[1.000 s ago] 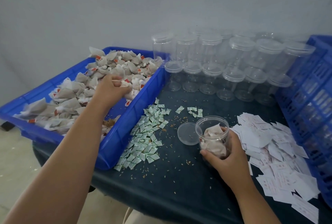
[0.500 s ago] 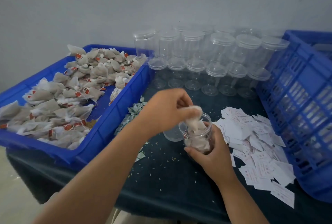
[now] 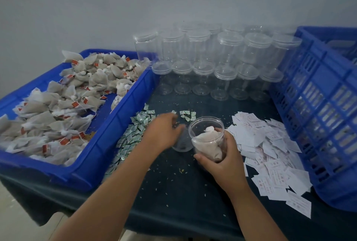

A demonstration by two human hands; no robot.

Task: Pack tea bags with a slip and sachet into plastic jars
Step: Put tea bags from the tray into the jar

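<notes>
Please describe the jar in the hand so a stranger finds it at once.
Between the left blue bin and the white slips, the right hand holds one jar. Unlike the lidded empty jars behind, it is open and holds tea bags.

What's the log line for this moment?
right hand holds open jar of tea bags | left hand over sachets, grip unclear | lid off, beside jar

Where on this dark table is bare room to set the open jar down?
Roomiest: the dark tabletop between the open clear plastic jar and the front edge, bearing only scattered grains. A narrower strip runs between the clear lidded plastic jars and the white paper slips. Crowded: green-and-white sachets left, slips right, a loose clear lid beside the jar.
</notes>
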